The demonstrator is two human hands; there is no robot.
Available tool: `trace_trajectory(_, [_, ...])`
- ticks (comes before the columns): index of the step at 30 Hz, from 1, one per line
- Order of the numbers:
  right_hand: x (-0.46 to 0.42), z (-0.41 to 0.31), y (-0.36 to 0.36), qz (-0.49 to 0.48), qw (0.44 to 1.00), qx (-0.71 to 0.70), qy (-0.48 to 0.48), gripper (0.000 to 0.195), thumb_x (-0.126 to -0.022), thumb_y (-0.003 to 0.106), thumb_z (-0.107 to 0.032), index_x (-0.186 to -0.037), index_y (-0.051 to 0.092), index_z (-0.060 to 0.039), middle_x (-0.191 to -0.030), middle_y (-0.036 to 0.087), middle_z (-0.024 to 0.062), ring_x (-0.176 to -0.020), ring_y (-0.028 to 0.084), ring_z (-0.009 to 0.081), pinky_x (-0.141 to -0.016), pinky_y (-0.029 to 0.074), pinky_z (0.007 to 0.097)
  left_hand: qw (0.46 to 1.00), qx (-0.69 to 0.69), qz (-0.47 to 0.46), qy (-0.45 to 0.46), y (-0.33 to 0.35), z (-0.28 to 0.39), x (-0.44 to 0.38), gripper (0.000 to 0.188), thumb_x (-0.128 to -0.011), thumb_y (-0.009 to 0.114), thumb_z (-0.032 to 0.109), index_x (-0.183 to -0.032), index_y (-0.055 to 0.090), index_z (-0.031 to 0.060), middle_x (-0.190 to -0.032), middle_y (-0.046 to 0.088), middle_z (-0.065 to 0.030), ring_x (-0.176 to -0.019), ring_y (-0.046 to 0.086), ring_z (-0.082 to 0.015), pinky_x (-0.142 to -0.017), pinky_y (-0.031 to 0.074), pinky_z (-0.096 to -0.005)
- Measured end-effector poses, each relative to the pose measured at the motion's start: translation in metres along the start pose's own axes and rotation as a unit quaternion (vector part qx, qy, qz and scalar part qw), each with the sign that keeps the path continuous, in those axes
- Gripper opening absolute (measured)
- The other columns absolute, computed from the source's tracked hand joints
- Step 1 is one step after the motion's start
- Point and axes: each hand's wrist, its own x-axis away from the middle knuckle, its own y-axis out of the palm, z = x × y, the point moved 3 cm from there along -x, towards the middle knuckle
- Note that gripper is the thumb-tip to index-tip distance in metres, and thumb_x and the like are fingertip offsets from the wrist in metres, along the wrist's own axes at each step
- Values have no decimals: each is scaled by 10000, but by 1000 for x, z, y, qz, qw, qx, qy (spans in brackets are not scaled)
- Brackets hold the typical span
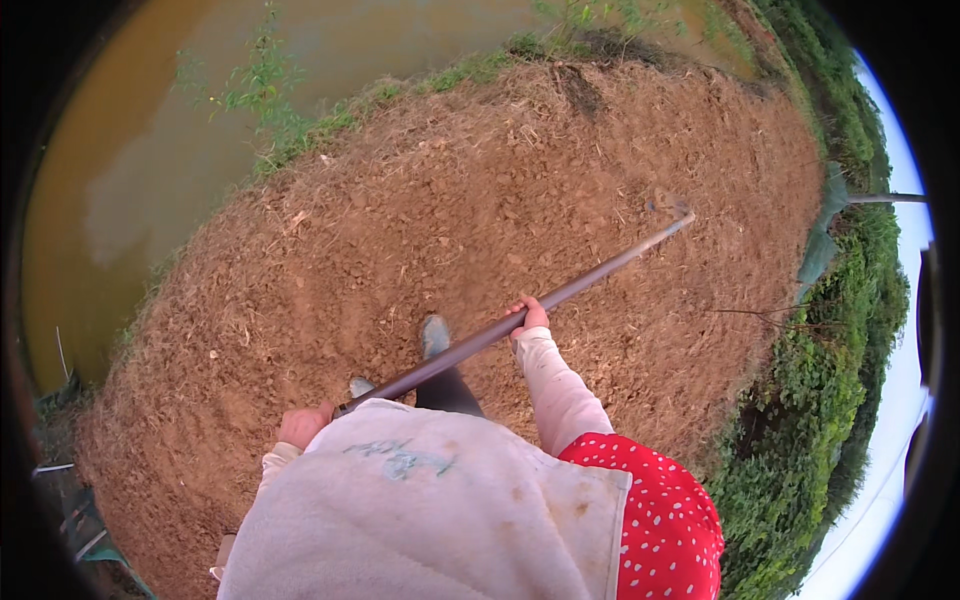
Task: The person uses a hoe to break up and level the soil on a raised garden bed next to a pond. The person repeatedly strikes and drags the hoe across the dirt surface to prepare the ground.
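Observation:
A long-handled hoe (487, 334) slants across my body, its brown shaft running from lower left to upper right. My right hand (532, 313) grips the shaft about midway along. Close to the shaft's near end, my left hand (306, 424) is closed on it, partly hidden by a pale towel (427, 495) over my front. The hoe's head (670, 202) is at the far end, low over or on loose brown soil (450, 217); it is blurred, and contact is hard to judge. Below the shaft show my muddy shoes, one forward (435, 336) and one partly covered (361, 386).
Muddy water (165, 165) borders the soil at the left and top, with a leafy plant (270, 90) on its grassy edge. Dense green bushes (840, 360) and dark green netting (821, 232) line the right side. Thin bare twigs (772, 315) reach over the soil there.

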Motion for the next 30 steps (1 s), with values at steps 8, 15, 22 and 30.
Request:
trace_trajectory(8, [12, 142, -32, 33, 991, 39, 126, 99, -685, 472, -119, -647, 402, -59, -512, 397, 88, -479, 419, 226, -496, 400, 356, 991, -48, -51, -110, -8, -47, 73, 175, -610, 478, 232, -643, 498, 61, -582, 526, -170, -589, 528, -317, -517, 398, -419])
trace_trajectory(15, [28, 138, -26, 53, 987, 24, 152, 100, -671, 471, -106, -647, 386, -61, -509, 372, 68, -486, 403, 209, -493, 391, 352, 991, -85, -26, -103, -14, -60, 69, 182, -559, 514, 234, -646, 486, 77, -559, 526, -142, -548, 522, -310, -506, 398, -411])
trace_trajectory(22, [26, 18, -5, 1, 998, -50, 30, 134, -689, 459, -83, -591, 369, -76, -494, 368, 28, -445, 375, 157, -455, 365, 295, 998, -60, 19, -19, -36, 6, -1, 184, -674, 423, 269, -691, 444, 86, -553, 519, -149, -526, 523, -304, -466, 388, -418])
trace_trajectory(30, [13, 90, -26, 92, 985, 133, 55, 117, -647, 507, -105, -612, 434, -21, -522, 475, 114, -459, 464, 232, -473, 421, 339, 994, -64, -78, -52, 3, -37, 29, 188, -668, 422, 258, -736, 484, 94, -606, 537, -157, -597, 536, -304, -522, 400, -416])
